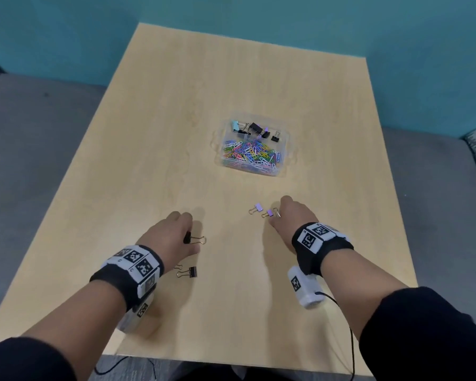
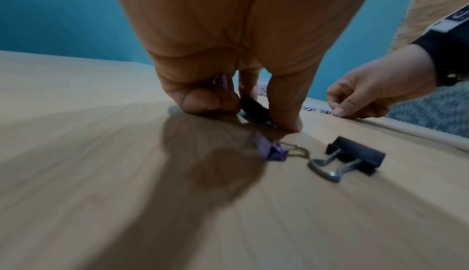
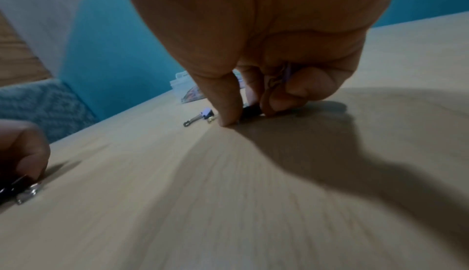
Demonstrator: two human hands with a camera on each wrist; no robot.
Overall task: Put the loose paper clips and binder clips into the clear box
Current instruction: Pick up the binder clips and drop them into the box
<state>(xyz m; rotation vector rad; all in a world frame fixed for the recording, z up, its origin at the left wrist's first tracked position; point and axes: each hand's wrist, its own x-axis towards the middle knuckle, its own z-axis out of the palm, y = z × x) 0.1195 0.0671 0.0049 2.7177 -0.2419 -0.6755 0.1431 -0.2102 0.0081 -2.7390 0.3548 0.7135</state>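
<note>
The clear box [image 1: 282, 149] stands mid-table, holding coloured paper clips and several binder clips. My left hand [image 1: 187, 235] pinches a black binder clip [image 1: 188, 238] on the table; in the left wrist view [image 2: 266, 120] a purple clip [image 2: 223, 81] also sits in its curled fingers. Beside it lie a black binder clip [image 1: 192, 271] and a purple clip [image 2: 271, 151]. My right hand [image 1: 275, 215] pinches a small dark clip [image 3: 251, 111] at the tabletop, with something purple tucked in its palm. Two purple binder clips [image 1: 258, 207] [image 1: 270, 213] lie just left of it.
The light wooden table [image 1: 231, 78] is bordered by a grey bench [image 1: 39, 133] and a teal wall. The near table edge runs under my forearms. A black cable [image 1: 351, 339] hangs from my right wrist unit.
</note>
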